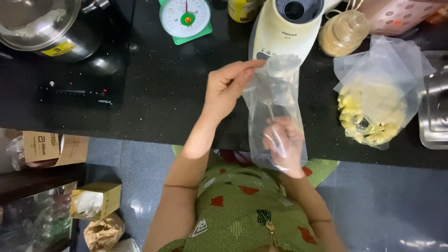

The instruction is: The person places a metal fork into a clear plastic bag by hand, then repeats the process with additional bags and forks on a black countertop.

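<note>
Two bare hands are shown above a black speckled countertop (158, 88), both engaged with one clear plastic bag (275, 93). The bag is held upright between the hands, in front of a cream blender base (280, 35), and appears empty apart from the hand inside it. Its top edge is pinched between thumb and fingers of the left hand (228, 88), which is clenched on the film. The right hand (284, 144) is seen through the film from below, its fingers curled against the inner wall; whether anything is grasped there cannot be told.

To the right, a second clear plastic bag (382, 65) is slumped on the counter with its mouth open, and pale yellow chunks (368, 116) are heaped in its lower part. A lidded clear jar (343, 32) filled with beige grains lies just behind it, beside a pink perforated basket (401, 14). The rim of a steel sink (434, 116) is visible at the far right.

At upper left, a steel pot (42, 23) with a glass lid is set on an induction hob (79, 88); whitish contents are dimly seen. A green kitchen scale (185, 18) stands behind. Below the counter, open cardboard boxes (95, 200) and a brown paper bag (103, 232) are kept.
</note>
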